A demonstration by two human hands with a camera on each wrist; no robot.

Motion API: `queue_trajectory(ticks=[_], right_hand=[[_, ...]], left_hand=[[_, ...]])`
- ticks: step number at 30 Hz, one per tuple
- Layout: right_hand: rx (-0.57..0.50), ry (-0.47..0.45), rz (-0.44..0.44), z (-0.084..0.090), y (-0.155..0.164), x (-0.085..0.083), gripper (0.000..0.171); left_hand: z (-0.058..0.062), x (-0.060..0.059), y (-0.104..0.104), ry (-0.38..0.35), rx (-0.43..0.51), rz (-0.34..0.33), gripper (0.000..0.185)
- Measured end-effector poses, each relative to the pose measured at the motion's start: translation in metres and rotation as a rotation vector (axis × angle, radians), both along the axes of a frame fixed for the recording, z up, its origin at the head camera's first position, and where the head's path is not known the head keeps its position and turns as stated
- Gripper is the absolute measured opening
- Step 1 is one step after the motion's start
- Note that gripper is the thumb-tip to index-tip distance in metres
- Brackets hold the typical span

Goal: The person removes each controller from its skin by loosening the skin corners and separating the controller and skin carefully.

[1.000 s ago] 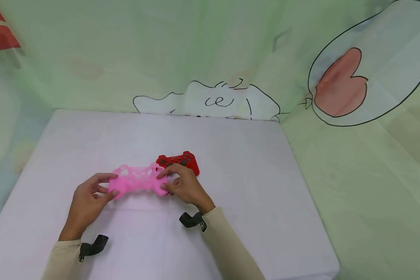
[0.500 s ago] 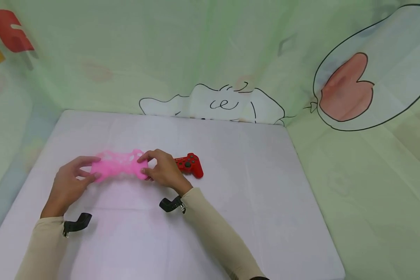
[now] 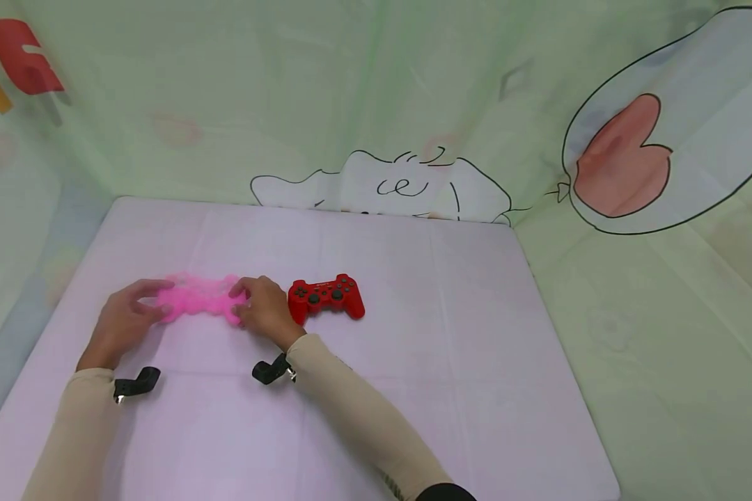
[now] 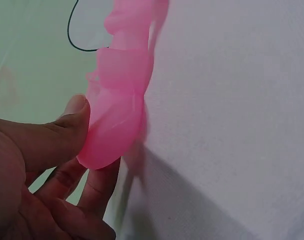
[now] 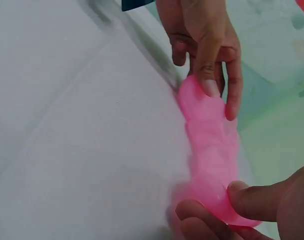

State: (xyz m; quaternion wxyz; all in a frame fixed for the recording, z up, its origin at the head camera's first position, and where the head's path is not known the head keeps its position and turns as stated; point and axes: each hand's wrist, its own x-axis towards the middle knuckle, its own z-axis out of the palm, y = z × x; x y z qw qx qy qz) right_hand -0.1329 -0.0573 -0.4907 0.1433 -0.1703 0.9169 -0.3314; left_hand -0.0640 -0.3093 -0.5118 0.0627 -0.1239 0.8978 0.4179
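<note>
A pink silicone controller cover (image 3: 200, 298) with cut-out holes is at the left of the white table, close to its surface. My left hand (image 3: 124, 316) pinches its left end between thumb and fingers; in the left wrist view the thumb presses one side of the cover (image 4: 119, 120). The opposite end is pinched by my right hand (image 3: 266, 309), and the right wrist view has both hands on the cover (image 5: 212, 145). Just right of my right hand lies a red game controller (image 3: 326, 298), face up and touched by neither hand.
The white-covered table (image 3: 445, 362) fills the lower view. Behind it and at its sides hangs a pale green printed cloth (image 3: 288, 90) with a heart balloon drawing (image 3: 627, 160). Each wrist carries a black camera mount (image 3: 269, 371).
Both hands have carried the pink cover to the left, away from the red controller, and then lowered it slightly. The controller now shows in full, having been partly covered before.
</note>
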Motion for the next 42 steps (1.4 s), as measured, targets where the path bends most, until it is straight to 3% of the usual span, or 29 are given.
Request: queue_trajectory(ticks=[7,9,12,15,18,22,27,32,37,42], right_hand=[[0.053,0.022,0.005,-0.005,0.006,0.005,0.023],[0.063,0.032,0.022,0.0,0.012,0.007,0.027],[0.025,0.072,0.038,0.01,0.028,0.013,0.034],[-0.109,0.136,0.038,0.019,0.049,0.017,0.039],[-0.235,0.236,0.035,0.023,0.075,0.016,0.043],[-0.293,0.349,0.024,0.025,0.111,0.009,0.051],[-0.278,0.378,-0.017,0.021,0.148,-0.002,0.059],[-0.22,0.339,-0.072,0.013,0.174,-0.009,0.066],[-0.137,0.279,-0.082,0.001,0.189,-0.013,0.071],[-0.109,0.178,-0.079,-0.016,0.198,-0.016,0.07]], left_hand=[[-0.009,-0.002,0.005,-0.013,0.022,-0.019,0.054],[-0.009,-0.001,0.009,0.028,0.005,-0.028,0.055],[-0.007,0.001,0.02,0.172,-0.037,-0.002,0.053],[0.0,0.001,0.04,0.396,-0.063,0.059,0.052],[0.007,0.0,0.066,0.566,-0.048,0.09,0.058],[0.012,-0.005,0.102,0.662,-0.016,0.054,0.064],[0.011,-0.014,0.144,0.647,-0.003,-0.002,0.072],[0.007,-0.021,0.178,0.602,0.006,-0.074,0.077],[0.002,-0.025,0.201,0.577,-0.012,-0.108,0.079],[-0.007,-0.026,0.214,0.488,-0.015,-0.123,0.08]])
